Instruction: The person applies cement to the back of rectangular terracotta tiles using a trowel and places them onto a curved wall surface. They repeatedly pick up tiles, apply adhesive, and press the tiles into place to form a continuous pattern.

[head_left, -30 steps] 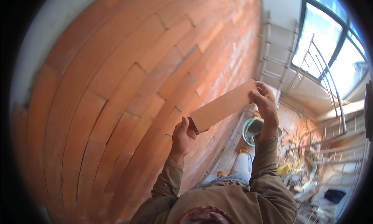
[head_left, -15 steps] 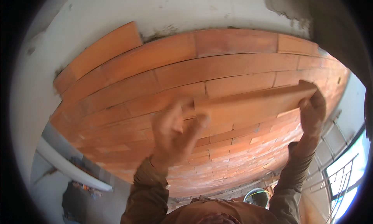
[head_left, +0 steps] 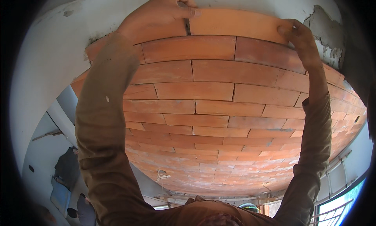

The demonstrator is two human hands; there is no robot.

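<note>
A flat, thin orange brick [head_left: 235, 24] lies along the top edge of the brickwork [head_left: 213, 91], with both of my hands on it. My left hand [head_left: 160, 12] is closed on its left end, fingertips and thumb at the upper corner. Around the right end my right hand [head_left: 299, 36] is closed, thumb pressed on the brick's face. A narrow dark gap separates this brick from a neighbouring brick [head_left: 162, 33], which my left wrist partly covers. Directly below runs a row of laid bricks.
White plaster [head_left: 250, 0] borders the brickwork above, with a rough grey patch [head_left: 327, 34] at the upper right. Pale railings [head_left: 337, 171] and a bright window [head_left: 340, 208] are at the lower right. A blue object [head_left: 60, 196] is at the lower left.
Both hands have moved up with the brick, from in front of the brickwork to its top row. My left hand, earlier loose by the brick's left end, now grips that end.
</note>
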